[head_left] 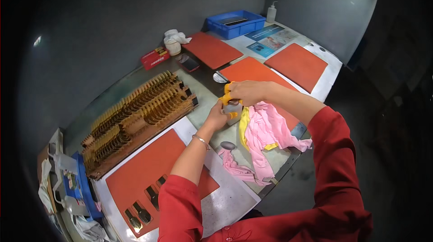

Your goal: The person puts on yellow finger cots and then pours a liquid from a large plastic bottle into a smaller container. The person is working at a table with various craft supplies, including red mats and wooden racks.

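My left hand and my right hand meet over the middle of the table, with yellow finger covers on their fingertips. The left fingers are closed around a small grey block-like thing, the thumb lying across its front. From above, the right fingers bend down in a pinch at its top, where something small and dark shows; what they hold is hidden. Right beside the hands lies a crumpled pink cloth on top of a yellow cloth. A grey oval pad rests nearer to me.
At left stands a wooden rack of several thin, brownish curved pieces. Several dark flat pieces lie on the near orange mat. Farther back are more orange mats, a phone, a red box and a blue bin.
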Available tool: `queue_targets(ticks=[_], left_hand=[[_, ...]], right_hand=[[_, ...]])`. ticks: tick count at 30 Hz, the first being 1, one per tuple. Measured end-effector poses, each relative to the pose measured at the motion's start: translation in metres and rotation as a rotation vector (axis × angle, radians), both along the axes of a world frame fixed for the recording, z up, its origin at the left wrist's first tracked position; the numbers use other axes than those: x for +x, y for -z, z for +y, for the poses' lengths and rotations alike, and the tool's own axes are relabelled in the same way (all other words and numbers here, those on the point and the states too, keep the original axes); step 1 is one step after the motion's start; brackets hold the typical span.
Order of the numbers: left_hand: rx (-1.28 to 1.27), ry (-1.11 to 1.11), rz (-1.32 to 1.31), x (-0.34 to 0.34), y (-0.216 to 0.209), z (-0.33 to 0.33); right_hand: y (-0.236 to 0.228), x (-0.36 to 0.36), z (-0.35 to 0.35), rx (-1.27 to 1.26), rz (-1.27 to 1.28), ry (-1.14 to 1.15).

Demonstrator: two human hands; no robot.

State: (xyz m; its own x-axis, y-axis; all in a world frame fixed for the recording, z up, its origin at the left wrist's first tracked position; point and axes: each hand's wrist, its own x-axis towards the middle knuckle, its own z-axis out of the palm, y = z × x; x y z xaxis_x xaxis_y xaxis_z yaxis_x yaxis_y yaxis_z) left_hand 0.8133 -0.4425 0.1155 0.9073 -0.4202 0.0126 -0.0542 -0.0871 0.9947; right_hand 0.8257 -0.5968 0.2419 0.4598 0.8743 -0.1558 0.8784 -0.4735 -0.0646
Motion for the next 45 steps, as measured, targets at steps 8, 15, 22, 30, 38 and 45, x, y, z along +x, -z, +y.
queue_targets(ticks=[8, 15, 22, 30, 38, 45], left_hand=[[0.085, -0.082, -0.096, -0.010, -0.015, 0.009], [0.010, -0.319, -0.315, -0.041, -0.025, -0.008], [0.342, -0.212, -0.701, -0.189, -0.088, 0.101], [0.114, -0.827, -0.480, -0.390, -0.041, 0.251], [-0.145, -1.157, -0.036, -0.498, 0.016, 0.279], [-0.025, -1.134, -0.117, -0.498, 0.024, 0.289]], right_hand=[[0.001, -0.001, 0.012, 0.066, -0.069, -0.016], [-0.005, -0.037, 0.011, 0.152, -0.069, 0.239], [-0.038, -0.043, 0.051, 0.545, -0.258, 0.008], [-0.068, -0.109, 0.343, 0.674, 0.149, -0.173], [-0.017, -0.159, 0.624, 0.664, 0.214, 0.003], [0.029, -0.158, 0.718, 0.730, 0.229, 0.075]])
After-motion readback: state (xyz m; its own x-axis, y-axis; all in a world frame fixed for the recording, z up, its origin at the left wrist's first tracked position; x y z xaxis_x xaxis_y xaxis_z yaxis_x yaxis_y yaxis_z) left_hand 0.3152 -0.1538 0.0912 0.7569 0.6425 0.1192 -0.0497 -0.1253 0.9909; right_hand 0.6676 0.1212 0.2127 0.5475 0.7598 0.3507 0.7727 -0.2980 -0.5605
